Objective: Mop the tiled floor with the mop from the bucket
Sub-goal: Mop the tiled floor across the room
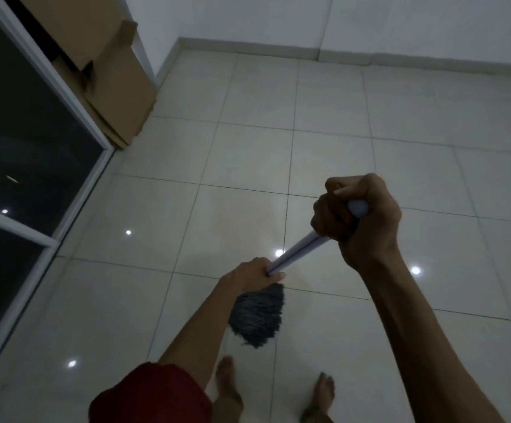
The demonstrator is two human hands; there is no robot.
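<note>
Left grip (254, 271) and right grip (355, 218) clasp the mop (295, 251); its head (257, 315) meets the near floor (370, 148), mopping seemingly under way.

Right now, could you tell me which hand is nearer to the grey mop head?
Left. The left hand grips the handle low down, just above the mop head; the right hand grips the handle's top end, farther away.

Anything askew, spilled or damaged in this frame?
Only the cardboard boxes beside the glass door: one flap sticks out bent, and a ragged dark gap shows between them. The floor shows no spill, only light reflections. The left hand and right hand grip the mop handle normally.
</note>
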